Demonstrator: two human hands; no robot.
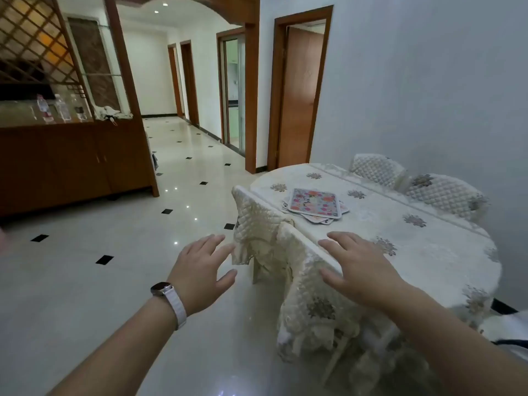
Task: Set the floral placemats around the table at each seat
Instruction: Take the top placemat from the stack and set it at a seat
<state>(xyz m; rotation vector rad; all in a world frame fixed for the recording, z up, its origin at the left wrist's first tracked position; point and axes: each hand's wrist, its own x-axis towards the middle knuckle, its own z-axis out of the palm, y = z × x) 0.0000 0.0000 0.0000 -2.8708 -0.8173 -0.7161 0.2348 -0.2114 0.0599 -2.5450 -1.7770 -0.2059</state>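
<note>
**Two empty hands, placemats still stacked**

Two hands reach forward in my view, both with fingers spread and holding nothing. My left hand (200,270), with a white-strapped watch (168,298) on its wrist, hangs over the tiled floor (85,281). My right hand (357,270) hovers above the nearest quilted chair cover (300,281). Farther on, the floral placemats (314,205) lie in one loose stack on the cloth-covered table (400,252), well apart from both hands. Two more covered chairs (440,192) stand along the wall side.
</note>
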